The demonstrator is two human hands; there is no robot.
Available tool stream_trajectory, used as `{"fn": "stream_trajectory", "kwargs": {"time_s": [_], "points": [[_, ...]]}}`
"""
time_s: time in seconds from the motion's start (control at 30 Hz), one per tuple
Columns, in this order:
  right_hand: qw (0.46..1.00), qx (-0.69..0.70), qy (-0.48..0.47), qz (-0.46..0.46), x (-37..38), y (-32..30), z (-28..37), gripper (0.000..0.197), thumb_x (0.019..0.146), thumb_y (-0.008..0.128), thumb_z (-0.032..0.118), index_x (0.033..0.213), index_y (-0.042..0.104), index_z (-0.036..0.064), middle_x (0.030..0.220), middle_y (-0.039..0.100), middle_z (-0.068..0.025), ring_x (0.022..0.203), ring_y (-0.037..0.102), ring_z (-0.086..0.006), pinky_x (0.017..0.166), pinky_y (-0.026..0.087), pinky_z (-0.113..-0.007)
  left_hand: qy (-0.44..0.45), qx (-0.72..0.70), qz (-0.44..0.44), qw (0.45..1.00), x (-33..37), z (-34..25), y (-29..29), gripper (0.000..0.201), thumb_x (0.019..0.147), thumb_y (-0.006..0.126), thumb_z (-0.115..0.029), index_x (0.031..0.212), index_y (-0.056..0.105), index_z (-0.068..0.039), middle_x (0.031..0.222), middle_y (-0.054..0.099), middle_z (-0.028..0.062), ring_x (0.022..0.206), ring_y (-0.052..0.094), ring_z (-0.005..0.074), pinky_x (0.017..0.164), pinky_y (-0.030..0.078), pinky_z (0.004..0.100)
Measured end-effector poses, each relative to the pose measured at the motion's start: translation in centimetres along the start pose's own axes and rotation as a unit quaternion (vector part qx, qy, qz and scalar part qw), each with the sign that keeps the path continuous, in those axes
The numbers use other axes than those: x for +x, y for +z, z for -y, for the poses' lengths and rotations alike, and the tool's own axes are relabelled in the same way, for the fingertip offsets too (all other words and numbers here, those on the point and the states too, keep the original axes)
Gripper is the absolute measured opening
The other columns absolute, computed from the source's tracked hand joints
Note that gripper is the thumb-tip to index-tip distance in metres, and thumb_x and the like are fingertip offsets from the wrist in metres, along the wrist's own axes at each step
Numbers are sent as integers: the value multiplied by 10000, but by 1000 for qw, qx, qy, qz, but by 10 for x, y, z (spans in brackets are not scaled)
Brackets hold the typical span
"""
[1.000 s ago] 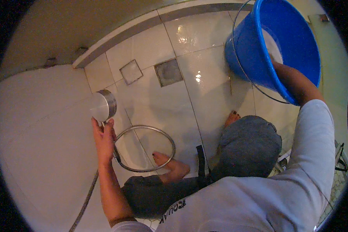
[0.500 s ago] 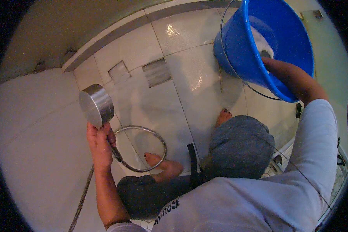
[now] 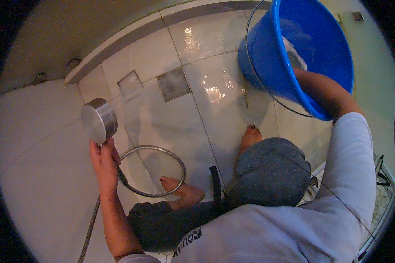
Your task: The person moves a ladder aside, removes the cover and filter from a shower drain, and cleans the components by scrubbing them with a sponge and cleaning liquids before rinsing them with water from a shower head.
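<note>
My left hand [image 3: 104, 160] is closed around the handle of a round metal shower head [image 3: 99, 120], held up at the left. Its flexible metal hose [image 3: 156, 148] loops to the right of the hand, and another stretch hangs toward the lower left. At the upper right, a large blue bucket [image 3: 261, 52] leans over with its mouth facing right. My right hand [image 3: 301, 75] reaches inside it, next to something whitish and foamy [image 3: 293, 51]. The bucket rim hides the fingers, so I cannot see whether they grip anything. A wire handle [image 3: 260, 74] hangs down the bucket's outer side.
Large wet tiles [image 3: 206, 101] cover the floor. A square drain cover [image 3: 174, 83] and a second square inset [image 3: 130, 82] lie in it. A raised curb [image 3: 131, 33] runs along the far side. My bare feet [image 3: 251, 136] rest on the tiles.
The view has shifted slightly. My left hand still holds the shower head, now a little farther left. My right arm stays in the bucket, reaching slightly farther left in the picture.
</note>
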State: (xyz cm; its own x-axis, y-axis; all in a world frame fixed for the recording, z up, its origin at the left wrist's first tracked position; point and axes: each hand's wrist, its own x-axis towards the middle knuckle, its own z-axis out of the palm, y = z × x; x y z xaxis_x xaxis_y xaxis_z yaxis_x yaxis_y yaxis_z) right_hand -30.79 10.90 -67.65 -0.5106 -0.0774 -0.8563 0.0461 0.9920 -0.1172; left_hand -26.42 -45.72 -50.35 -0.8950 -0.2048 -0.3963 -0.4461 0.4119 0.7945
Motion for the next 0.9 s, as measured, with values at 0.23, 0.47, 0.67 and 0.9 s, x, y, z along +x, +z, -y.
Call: {"fn": "stream_trajectory", "kwargs": {"time_s": [0.23,0.47,0.67,0.9], "points": [[990,76,-57,-104,-49,-20,41,443,836,452,426,888,612,16,768,618,-211,690,602,-304,641,462,-433,-24,-24,-24,999,19,28,-25,153,825,488,-232,876,416,-107,576,358,-36,477,336,55,425,263,216],[898,312,-43,-308,-161,-115,116,615,817,430,564,786,629,-18,693,591,-92,654,528,-150,601,430,-334,-2,-31,42,999,1,23,-26,164,810,478,-212,879,404,-83,570,368,-4,464,370,81,418,302,227],[858,396,-28,-327,-128,-137,74,501,832,482,469,977,613,8,884,601,-93,782,558,-175,686,439,-340,10,-41,59,997,-8,5,-2,163,804,472,-189,895,413,-67,555,368,6,427,369,91,389,313,231],[969,206,112,-77,-49,-47,-47,435,726,570,245,1116,538,55,1027,568,-183,906,568,-317,813,429,-449,-31,-40,42,998,-6,12,-11,137,820,497,-170,873,410,-78,549,372,-2,422,367,92,392,309,226]]}}
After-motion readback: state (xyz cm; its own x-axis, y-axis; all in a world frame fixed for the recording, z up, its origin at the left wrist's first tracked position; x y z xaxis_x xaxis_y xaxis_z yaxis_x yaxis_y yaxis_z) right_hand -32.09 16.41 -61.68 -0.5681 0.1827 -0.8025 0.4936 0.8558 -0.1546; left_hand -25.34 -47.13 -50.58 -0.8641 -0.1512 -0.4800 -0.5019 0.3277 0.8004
